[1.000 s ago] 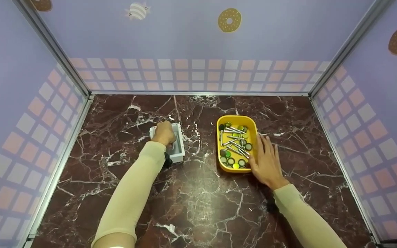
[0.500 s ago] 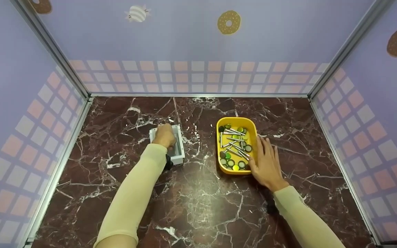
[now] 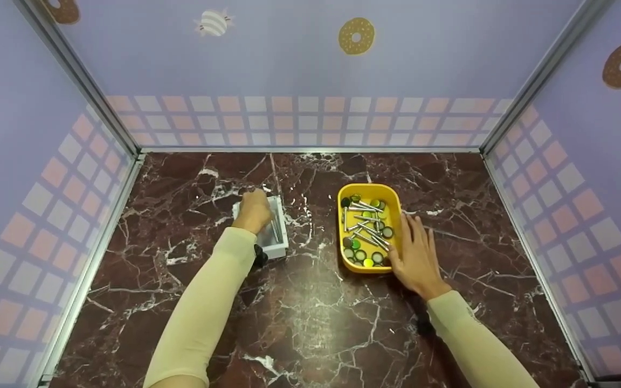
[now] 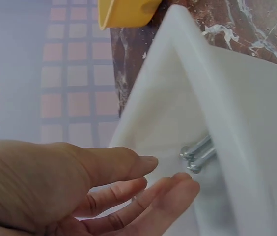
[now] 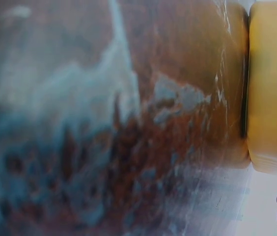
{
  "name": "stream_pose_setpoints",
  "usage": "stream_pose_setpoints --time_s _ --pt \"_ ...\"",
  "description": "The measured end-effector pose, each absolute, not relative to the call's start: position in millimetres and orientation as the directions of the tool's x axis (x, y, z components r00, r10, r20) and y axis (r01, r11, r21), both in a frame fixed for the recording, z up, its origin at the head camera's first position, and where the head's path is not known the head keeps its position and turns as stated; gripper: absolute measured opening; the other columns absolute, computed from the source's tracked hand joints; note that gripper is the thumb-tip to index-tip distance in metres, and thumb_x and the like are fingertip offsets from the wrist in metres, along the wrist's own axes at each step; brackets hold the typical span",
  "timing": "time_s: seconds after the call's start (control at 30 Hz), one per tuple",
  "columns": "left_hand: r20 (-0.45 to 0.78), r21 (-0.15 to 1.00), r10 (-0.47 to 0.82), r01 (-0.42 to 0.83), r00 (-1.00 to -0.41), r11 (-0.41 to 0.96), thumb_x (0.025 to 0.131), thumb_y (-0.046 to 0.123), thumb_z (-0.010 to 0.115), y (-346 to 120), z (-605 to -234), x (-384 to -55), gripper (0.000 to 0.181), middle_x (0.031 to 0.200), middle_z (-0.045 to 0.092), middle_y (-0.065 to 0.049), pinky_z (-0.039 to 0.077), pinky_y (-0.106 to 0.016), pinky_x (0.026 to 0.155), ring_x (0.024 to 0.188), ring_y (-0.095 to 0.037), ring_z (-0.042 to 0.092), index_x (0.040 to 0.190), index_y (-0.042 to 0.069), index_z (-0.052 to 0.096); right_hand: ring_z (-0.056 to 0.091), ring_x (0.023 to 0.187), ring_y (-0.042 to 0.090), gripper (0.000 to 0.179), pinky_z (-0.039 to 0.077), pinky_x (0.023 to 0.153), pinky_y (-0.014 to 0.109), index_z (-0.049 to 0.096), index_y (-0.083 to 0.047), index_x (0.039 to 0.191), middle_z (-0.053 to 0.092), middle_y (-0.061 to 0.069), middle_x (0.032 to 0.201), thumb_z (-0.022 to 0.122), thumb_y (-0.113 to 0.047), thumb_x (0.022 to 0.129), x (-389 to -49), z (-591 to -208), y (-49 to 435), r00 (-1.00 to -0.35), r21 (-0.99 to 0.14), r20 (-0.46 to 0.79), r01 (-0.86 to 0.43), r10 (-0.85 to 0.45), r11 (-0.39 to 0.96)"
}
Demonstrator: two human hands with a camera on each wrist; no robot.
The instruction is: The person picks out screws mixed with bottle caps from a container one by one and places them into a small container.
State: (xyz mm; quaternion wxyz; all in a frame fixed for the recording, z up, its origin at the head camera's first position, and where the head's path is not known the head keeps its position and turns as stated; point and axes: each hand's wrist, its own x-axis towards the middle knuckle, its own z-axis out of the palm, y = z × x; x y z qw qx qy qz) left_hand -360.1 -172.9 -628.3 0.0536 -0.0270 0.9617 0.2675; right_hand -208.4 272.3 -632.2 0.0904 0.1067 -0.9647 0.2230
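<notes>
My left hand (image 3: 255,211) is over the white box (image 3: 284,237), covering its left part in the head view. In the left wrist view, the thumb and fingertips (image 4: 180,189) are apart, with nothing seen between them. Close to the fingertips, silver screws (image 4: 197,153) lie inside that box, partly hidden by its wall. My right hand (image 3: 417,256) rests along the right side of the yellow tub (image 3: 368,186), its fingers straight. Long silver screws (image 3: 365,229) and small round caps in green, yellow and grey (image 3: 360,255) are mixed in the tub.
Both containers stand on a dark red marbled tabletop (image 3: 310,323), with a gap between them. Purple patterned panels close in the back (image 3: 289,64), left and right sides, meeting the top along metal strips.
My left hand has drawn slightly to the left over the white box, and a screw inside now shows beside it. The right hand and the yellow tub stay put.
</notes>
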Motion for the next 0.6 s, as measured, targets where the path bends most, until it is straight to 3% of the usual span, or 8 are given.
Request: stream_pose_setpoints --time_s 0.1,0.17,0.23,0.3,0.37,0.43,0.6 --pt "-0.073 0.532 -0.019 -0.055 -0.997 0.845 0.086 -0.002 0.076 -157.8 -576.2 -325.1 0.034 0.073 0.061 -0.007 0.053 -0.046 0.067 0.073 -0.031 0.059 0.068 0.014 0.051 0.023 0.179 0.053 0.085 0.011 0.145 0.077 0.021 -0.005 0.186 0.032 0.028 0.189 0.057 -0.032 0.114 -207.9 -632.2 272.5 -0.964 -0.413 0.210 -0.240 -0.165 0.878" --pt "-0.076 0.538 -0.030 -0.066 -0.997 0.841 0.088 -0.006 0.071 -144.4 -535.6 -299.2 0.036 0.075 0.058 -0.009 0.050 -0.047 0.068 0.074 -0.032 0.057 0.071 0.013 0.047 0.023 0.179 0.052 0.085 0.011 0.145 0.077 0.020 -0.005 0.186 0.032 0.028 0.189 0.057 -0.033 0.114 -207.8 -632.4 272.8 -0.964 -0.412 0.209 -0.238 -0.163 0.880" --pt "-0.043 0.543 -0.038 -0.056 -0.998 0.838 0.090 -0.006 0.069 -136.7 -519.7 -286.5 0.024 0.083 0.068 -0.015 0.054 -0.048 0.071 0.078 -0.034 0.064 0.076 0.009 0.055 0.024 0.179 0.053 0.085 0.012 0.145 0.077 0.020 -0.005 0.186 0.033 0.028 0.188 0.057 -0.032 0.114 -208.3 -632.7 273.1 -0.963 -0.410 0.216 -0.240 -0.162 0.880" --pt "-0.037 0.537 -0.055 -0.067 -0.998 0.841 0.094 -0.004 0.069 -129.6 -510.3 -279.6 0.007 0.101 0.079 -0.024 0.062 -0.053 0.079 0.090 -0.041 0.075 0.090 0.002 0.068 0.025 0.178 0.053 0.085 0.012 0.144 0.078 0.021 -0.005 0.186 0.034 0.029 0.187 0.059 -0.031 0.114 -208.8 -632.9 273.5 -0.960 -0.408 0.228 -0.245 -0.161 0.880" --pt "-0.021 0.528 -0.060 -0.062 -0.998 0.847 0.098 0.000 0.072 -123.0 -504.3 -274.8 0.015 0.121 0.083 -0.029 0.066 -0.059 0.091 0.108 -0.047 0.081 0.112 -0.002 0.076 0.025 0.178 0.054 0.084 0.013 0.144 0.078 0.022 -0.004 0.185 0.035 0.030 0.187 0.059 -0.031 0.114 -209.6 -633.6 273.9 -0.958 -0.405 0.237 -0.247 -0.160 0.880" --pt "0.001 0.525 -0.051 -0.043 -0.999 0.850 0.102 0.003 0.074 -117.9 -502.4 -273.4 0.022 0.127 0.083 -0.030 0.067 -0.061 0.096 0.116 -0.050 0.082 0.123 -0.003 0.078 0.025 0.178 0.054 0.084 0.013 0.144 0.078 0.022 -0.004 0.185 0.035 0.030 0.187 0.058 -0.031 0.114 -209.8 -633.7 274.0 -0.959 -0.404 0.235 -0.245 -0.159 0.881" --pt "0.096 0.513 -0.001 0.049 -0.995 0.857 0.104 0.005 0.076 -106.3 -501.8 -270.9 0.017 0.123 0.083 -0.028 0.068 -0.062 0.094 0.112 -0.051 0.082 0.119 -0.002 0.079 0.024 0.179 0.053 0.085 0.012 0.144 0.078 0.020 -0.006 0.186 0.035 0.029 0.187 0.058 -0.032 0.114 -209.5 -633.1 273.1 -0.964 -0.412 0.215 -0.235 -0.157 0.881"
